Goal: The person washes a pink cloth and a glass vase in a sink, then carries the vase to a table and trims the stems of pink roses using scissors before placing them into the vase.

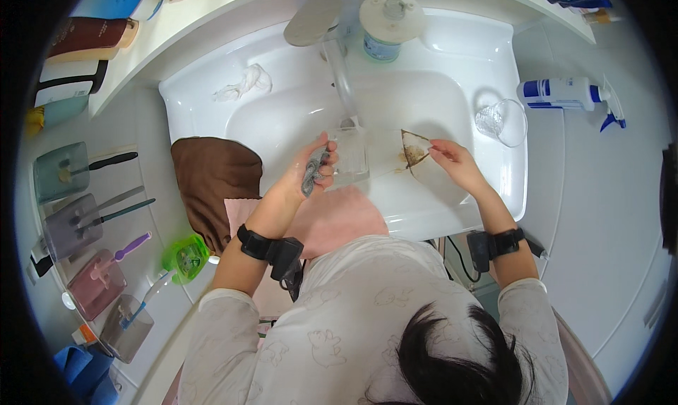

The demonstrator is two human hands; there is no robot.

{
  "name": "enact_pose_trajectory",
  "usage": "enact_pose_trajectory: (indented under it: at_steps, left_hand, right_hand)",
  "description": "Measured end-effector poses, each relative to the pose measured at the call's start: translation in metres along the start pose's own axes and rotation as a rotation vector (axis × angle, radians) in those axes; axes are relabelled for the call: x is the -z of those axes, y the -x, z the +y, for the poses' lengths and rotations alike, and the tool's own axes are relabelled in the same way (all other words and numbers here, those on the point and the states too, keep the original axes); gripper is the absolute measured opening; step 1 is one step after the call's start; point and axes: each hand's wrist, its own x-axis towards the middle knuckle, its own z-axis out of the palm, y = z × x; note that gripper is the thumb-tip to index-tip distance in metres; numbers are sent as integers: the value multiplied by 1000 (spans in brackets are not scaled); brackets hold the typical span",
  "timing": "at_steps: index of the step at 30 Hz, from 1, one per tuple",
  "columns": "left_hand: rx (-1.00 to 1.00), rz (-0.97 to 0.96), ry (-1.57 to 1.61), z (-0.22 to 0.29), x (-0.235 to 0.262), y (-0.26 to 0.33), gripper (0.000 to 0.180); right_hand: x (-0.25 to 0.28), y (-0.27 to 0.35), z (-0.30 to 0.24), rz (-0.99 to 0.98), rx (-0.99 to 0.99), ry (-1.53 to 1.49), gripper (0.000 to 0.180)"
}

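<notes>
My left hand (316, 166) is closed around a crumpled grey wad (311, 175), which looks like a cloth or scrubber. Just right of it, over the white sink (445, 200), is a clear rectangular container (357, 163); whether my left fingers touch it I cannot tell. My right hand (455, 163) pinches the right edge of a thin triangular piece (415, 151) with dark edges and brown stains. Brownish specks lie by that piece. A clear faucet spout (340, 80) reaches toward the container from the back.
A drinking glass (503, 121) lies tilted at the sink's right, beside a spray bottle (561, 94). Behind the faucet stands a lidded jar (383, 45). A white cloth (247, 82) sits back left; brown cloth (212, 179) and pink cloth (339, 221) drape the front rim. Wall cups (63, 172) line the left.
</notes>
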Motion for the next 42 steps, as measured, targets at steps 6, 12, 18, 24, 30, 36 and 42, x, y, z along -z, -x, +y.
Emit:
enact_pose_trajectory:
  at_steps: [6,12,18,24,30,36,42]
  left_hand:
    - [256,-42,-14,-26,-18,-6,23]
    - [79,-33,-653,-51,-48,-15,32]
    - [-183,165,-1416,-62,-64,-35,36]
    - [-544,70,-1502,-44,-91,-59,32]
    - [-544,40,-1090,-48,-134,-91,30]
    - [-523,-209,-864,-56,-161,-147,25]
    - [-448,-275,-812,-66,-168,-178,26]
  right_hand:
    - [29,38,19,227,-181,-280,40]
    - [59,55,17,457,-248,-739,59]
    - [83,30,-6,362,-195,-815,51]
    - [83,46,-18,500,-114,-730,42]
    - [85,107,-25,529,-69,-609,51]
    - [82,129,-30,484,-112,-536,53]
    - [74,136,-24,475,-145,-545,53]
